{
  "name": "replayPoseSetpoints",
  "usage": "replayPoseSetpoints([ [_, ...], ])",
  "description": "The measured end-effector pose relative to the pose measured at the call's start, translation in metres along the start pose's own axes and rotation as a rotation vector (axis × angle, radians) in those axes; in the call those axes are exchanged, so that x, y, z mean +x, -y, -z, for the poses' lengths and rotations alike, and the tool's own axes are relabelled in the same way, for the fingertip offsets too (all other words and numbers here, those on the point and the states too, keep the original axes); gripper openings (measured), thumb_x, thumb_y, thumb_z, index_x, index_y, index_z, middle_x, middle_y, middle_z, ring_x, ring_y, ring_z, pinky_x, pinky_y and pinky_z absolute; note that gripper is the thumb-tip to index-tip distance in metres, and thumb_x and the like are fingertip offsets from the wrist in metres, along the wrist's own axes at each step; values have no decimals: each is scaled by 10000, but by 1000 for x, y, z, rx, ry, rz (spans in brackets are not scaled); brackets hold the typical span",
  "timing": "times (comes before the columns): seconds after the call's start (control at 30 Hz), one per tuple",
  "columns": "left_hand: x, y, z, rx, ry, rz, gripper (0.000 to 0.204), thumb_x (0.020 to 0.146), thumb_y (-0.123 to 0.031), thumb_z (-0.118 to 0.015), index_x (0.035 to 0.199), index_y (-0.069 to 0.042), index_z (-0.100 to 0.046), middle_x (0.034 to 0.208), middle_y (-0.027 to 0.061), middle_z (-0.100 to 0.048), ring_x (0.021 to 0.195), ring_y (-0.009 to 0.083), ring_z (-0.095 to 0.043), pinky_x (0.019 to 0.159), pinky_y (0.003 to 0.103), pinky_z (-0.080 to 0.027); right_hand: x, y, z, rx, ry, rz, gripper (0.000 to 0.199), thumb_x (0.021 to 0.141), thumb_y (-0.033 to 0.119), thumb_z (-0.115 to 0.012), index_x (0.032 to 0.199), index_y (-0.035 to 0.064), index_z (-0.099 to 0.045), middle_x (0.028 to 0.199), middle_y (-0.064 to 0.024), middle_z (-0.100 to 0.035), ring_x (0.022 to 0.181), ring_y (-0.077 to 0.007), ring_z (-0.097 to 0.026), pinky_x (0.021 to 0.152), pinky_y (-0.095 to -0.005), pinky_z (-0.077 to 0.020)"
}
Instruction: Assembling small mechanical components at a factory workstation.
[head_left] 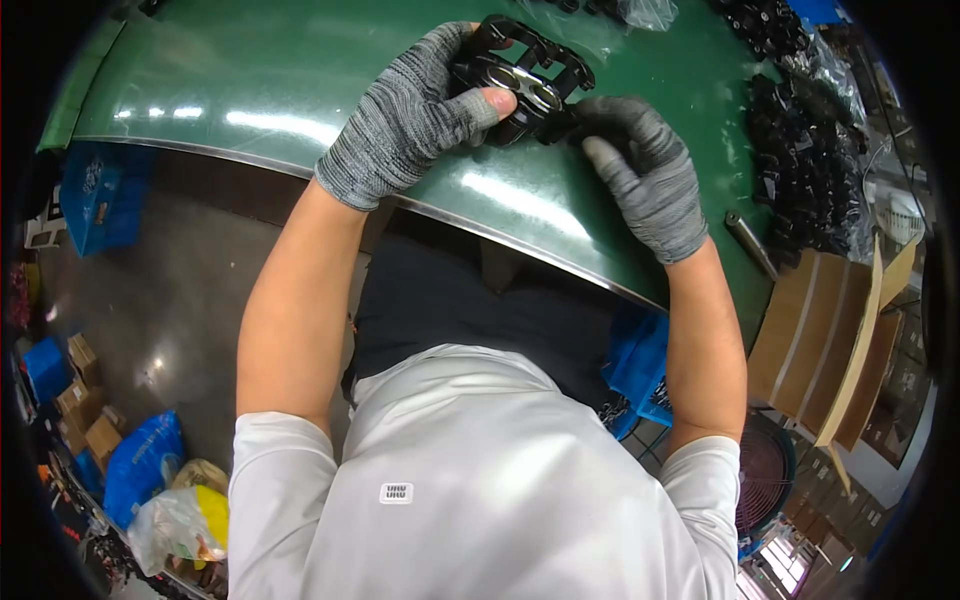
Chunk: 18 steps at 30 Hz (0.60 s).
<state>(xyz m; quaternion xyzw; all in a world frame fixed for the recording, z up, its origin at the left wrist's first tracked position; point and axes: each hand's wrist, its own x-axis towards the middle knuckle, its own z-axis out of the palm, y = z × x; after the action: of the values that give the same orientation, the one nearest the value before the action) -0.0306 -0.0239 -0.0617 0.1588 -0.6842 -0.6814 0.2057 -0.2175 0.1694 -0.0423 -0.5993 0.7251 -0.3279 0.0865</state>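
Over the green tabletop I hold a black frame-like part [541, 97] with two round silver-rimmed openings side by side and open arms on its far side. My left hand [425, 110], in a grey knitted glove with a bare thumb tip, is closed on the part's left side. Its thumb presses beside the left ring, and its other fingers are mostly hidden behind the part. At the part's right end my gloved right hand [650, 165] has its fingers curled inward. Something small and dark lies by those fingertips, too unclear to name.
Many black parts [805, 165] are heaped on the table's right side, with clear plastic wrap around them. A metal tube [750, 243] lies near my right wrist. An open cardboard box [815, 340] and a fan [765, 475] stand at the right. A blue crate [105, 200] is at the left.
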Motion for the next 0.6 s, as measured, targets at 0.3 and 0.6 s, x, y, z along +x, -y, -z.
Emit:
replayPoseSetpoints([
  [0.3, 6, -1, 2, -108, 29, -7, 656, 870, -292, -795, 1381, 9, -513, 1041, 142, -691, 719, 147, -641, 615, 285, -535, -7, 1, 14, 507, -153, -240, 476, 895, 68, -745, 1352, 79, -616, 1129, -68, -682, 1089, -186, -647, 969, -345, -519],
  [0.6, -18, -3, 0, -787, 125, 115, 650, 836, -347, -738, 1343, 3, -528, 1066, 171, -691, 694, 217, -634, 602, 314, -523, -32, 47, 18, 450, -157, -151, 633, 827, 115, -813, 1413, 80, -574, 1154, -75, -680, 1053, -178, -625, 964, -344, -511],
])
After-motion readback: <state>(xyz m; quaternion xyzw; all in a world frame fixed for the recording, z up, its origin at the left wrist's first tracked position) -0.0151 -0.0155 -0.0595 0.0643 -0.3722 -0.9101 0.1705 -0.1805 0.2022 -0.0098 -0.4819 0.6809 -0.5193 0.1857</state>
